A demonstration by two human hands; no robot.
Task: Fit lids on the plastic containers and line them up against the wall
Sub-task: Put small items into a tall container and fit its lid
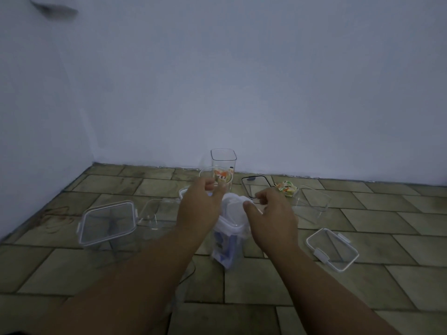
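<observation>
A tall clear container (227,250) with a white lid (233,209) stands tilted and blurred on the tiled floor between my hands. My left hand (198,206) grips its left upper side, fingers curled. My right hand (273,213) holds the lid, thumb on top and fingers at its far edge. A tall square open container (223,160) stands at the wall, with a round clear cup (217,176) bearing a colourful print in front of it. To the left sit a lidded clip-lock container (107,222) and an open clear one (154,211).
On the right lie a black-rimmed lid (255,187), a colourful packet (286,188), an open clear container (312,204) and a white clip-lock lid (332,249). The pale wall (242,93) meets the floor just behind, with a corner at the left.
</observation>
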